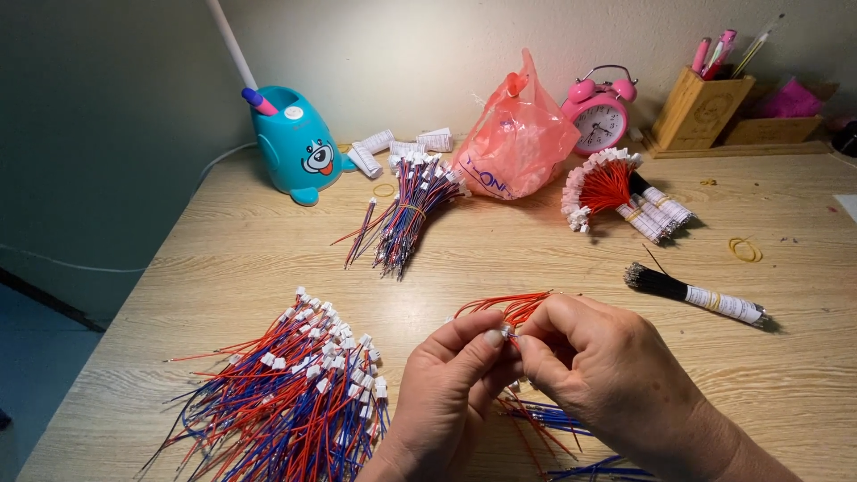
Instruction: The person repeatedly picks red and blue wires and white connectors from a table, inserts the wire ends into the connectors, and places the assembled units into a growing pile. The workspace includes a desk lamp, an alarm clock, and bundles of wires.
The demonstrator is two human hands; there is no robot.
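My left hand [446,384] and my right hand [607,375] meet near the front of the wooden desk [536,241]. Their fingertips pinch a small white connector [505,332] between them. Thin red wires [509,306] arch up from my right hand's fingers. More red and blue wires [544,418] lie loose under both hands. A large pile of red and blue wires with white connectors [299,397] lies just left of my left hand.
A tied bundle of wires [402,214], a teal pen holder [296,143], white rolls [393,147], a pink plastic bag [518,143], a pink alarm clock [600,112], a wooden pen box [705,107], a red wire bundle [616,192], a black wire bundle [692,293], rubber bands [744,249].
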